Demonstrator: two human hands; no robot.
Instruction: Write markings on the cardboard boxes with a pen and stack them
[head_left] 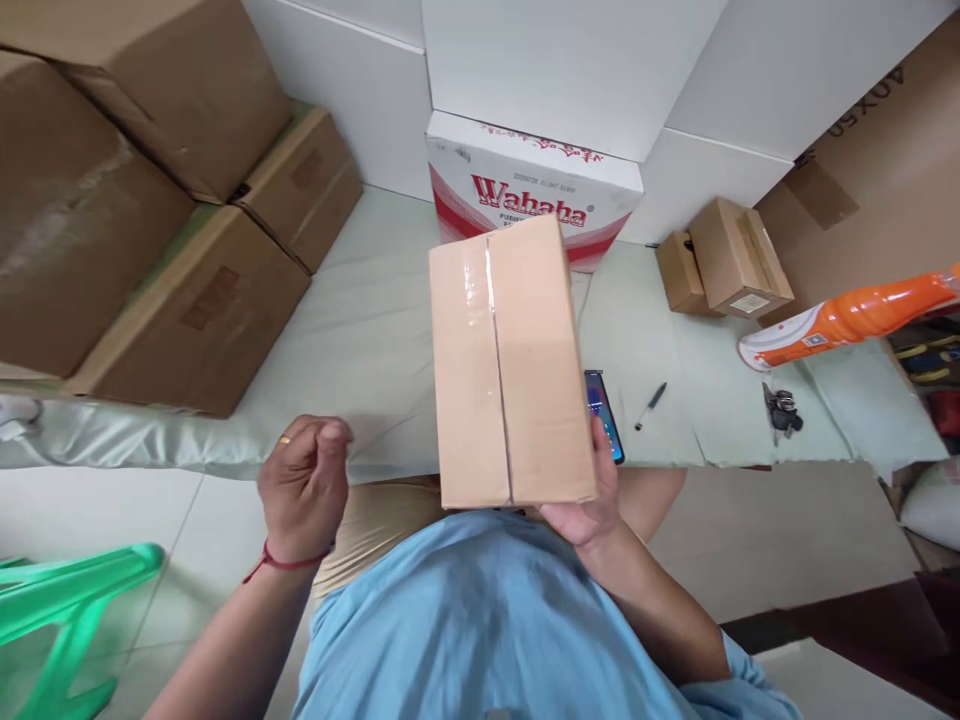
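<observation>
A cardboard box [469,370] is held up in front of my body, a strip of clear tape along part of its centre seam. My right hand [589,500] grips it at the lower right corner, with the palm under it and most fingers hidden behind. My left hand [304,485] is apart from the box, to its left above the table's front edge. Its fingers are curled into a fist, thumb against the index finger; whether something small is pinched there is hidden. Behind the box's right edge lies a lit phone [606,415].
Stacked cartons [202,300] fill the table's left side. A white and red Wahaha carton [532,180] stands against the wall. To the right are small boxes [739,255], an orange bottle [847,320], a pen [651,405] and keys [782,412]. A green stool [82,590] stands at lower left.
</observation>
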